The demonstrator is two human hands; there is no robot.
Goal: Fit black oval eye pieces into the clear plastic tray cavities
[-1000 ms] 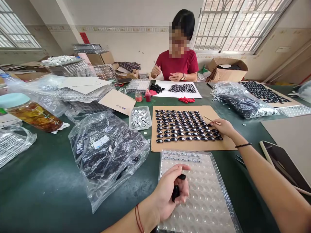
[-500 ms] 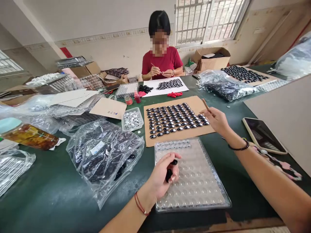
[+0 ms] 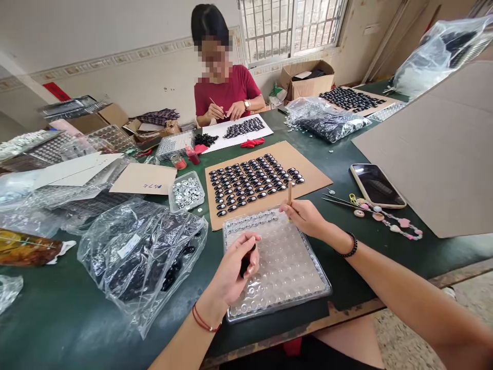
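Note:
My left hand curls loosely round black oval pieces, partly hidden by the fingers, over the left side of a clear plastic tray. Rows of round hollows cover the tray, and its far rows hold small clear-looking bits. Above the tray's far right edge, my right hand pinches a thin wooden stick held nearly upright. Whether its lower tip touches the tray cannot be made out. Just beyond lies a brown cardboard sheet bearing rows of glossy black ovals.
Left of the tray lies a clear bag of black pieces. A box of small silvery discs stands behind it. At right are tweezers, a beaded string, a phone and a large board. A co-worker sits opposite.
My right hand has come back from the cardboard's right edge to the tray, turning the stick more upright. My left hand stays over the tray. The view has swung right.

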